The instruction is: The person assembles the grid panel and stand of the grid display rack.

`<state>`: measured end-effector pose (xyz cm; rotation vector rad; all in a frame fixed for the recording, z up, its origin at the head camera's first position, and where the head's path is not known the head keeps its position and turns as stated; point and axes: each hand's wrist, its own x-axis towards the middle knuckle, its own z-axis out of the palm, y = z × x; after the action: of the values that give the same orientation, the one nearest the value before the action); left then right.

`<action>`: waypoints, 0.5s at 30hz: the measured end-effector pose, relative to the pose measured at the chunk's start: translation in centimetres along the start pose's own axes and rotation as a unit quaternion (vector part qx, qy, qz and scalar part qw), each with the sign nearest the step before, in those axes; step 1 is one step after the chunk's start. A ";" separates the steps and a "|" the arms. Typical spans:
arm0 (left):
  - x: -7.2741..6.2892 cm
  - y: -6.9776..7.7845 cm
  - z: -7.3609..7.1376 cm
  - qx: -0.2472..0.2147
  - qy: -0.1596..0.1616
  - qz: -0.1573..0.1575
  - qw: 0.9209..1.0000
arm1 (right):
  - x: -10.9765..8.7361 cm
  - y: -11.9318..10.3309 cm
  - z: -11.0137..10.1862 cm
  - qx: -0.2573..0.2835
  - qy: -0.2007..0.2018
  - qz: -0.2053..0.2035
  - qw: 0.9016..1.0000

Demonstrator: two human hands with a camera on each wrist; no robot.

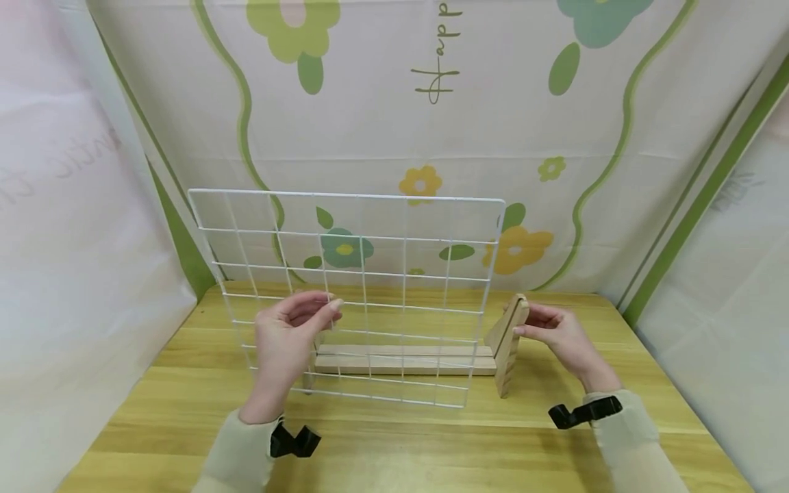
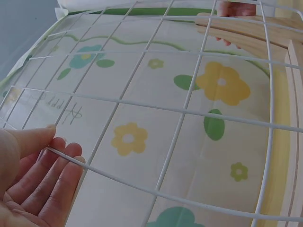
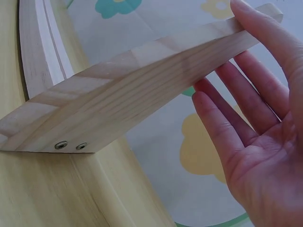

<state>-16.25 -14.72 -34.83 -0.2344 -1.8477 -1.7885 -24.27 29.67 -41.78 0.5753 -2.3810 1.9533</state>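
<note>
The white wire grid (image 1: 364, 273) is pinched by the left hand (image 1: 286, 335), in front of the wooden stand (image 1: 419, 368). The top of the stand's right end is pinched by the right hand (image 1: 562, 335). Under the stand, a wooden table (image 1: 401, 452) is seen; behind it, a flowery cloth (image 1: 481, 137).
</note>
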 end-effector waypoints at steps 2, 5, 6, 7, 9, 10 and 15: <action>0.1 0.0 0.3 0.000 0.000 0.004 1.000 | 0.1 0.1 0.1 -0.001 0.001 -0.002 1.000; 0.3 0.1 0.9 -0.004 -0.003 0.009 1.000 | 0.1 0.1 0.1 -0.004 0.006 0.002 1.000; 0.4 0.1 1.1 -0.005 -0.004 0.011 1.000 | 0.1 0.1 0.1 -0.006 0.006 0.005 1.000; 0.5 0.2 1.2 -0.007 -0.006 0.013 1.000 | 0.1 0.1 0.1 -0.009 0.007 0.007 1.000; 0.6 0.5 1.6 -0.013 -0.011 0.016 1.000 | 0.0 0.1 0.1 -0.013 0.008 0.012 1.000; 0.7 0.7 1.8 -0.016 -0.012 0.019 1.000 | 0.0 0.1 0.1 -0.015 0.009 0.014 1.000; 1.3 1.7 2.7 -0.030 -0.017 0.039 0.999 | 0.0 0.3 0.0 -0.016 0.006 0.018 1.000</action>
<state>-17.22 -12.28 -32.58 -0.3565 -1.7860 -1.7985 -24.39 29.73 -42.05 0.5216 -2.4278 1.9214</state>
